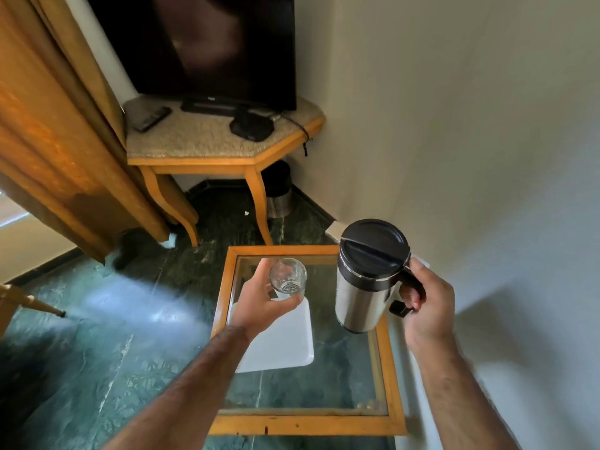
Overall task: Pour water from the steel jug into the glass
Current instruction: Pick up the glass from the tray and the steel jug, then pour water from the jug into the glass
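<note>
A: Head view. Both items are in the air over the glass-topped bench (391, 378). The left hand (259, 303) has its fingers (293, 303) wrapped round the glass (288, 278), held mouth-up above the white tray (285, 345). It looks empty, or close to it.

B: And the jug?

A: The right hand (428, 306) has its fingers closed through the black handle (410, 295) of the steel jug (365, 287). The body is near upright, tipped a little. The black lid (373, 243) is on. The jug sits beside the glass, apart from it, with no water running.

B: Risks?

A: First, the lid. I cannot tell whether its spout is open. If it is shut, tipping gives nothing; if the lid is loose, it may drop and dump water at once.

B: Alignment?

A: The glass mouth is narrow and neither hand is braced. A quick tilt could send the stream over the rim, onto the left wrist, the tray or the bench top.

B: Grip?

A: The steel is smooth, but the handle hold looks firm. The glass is the weaker point: it is pinched from the side and gets heavier as it fills.
</note>
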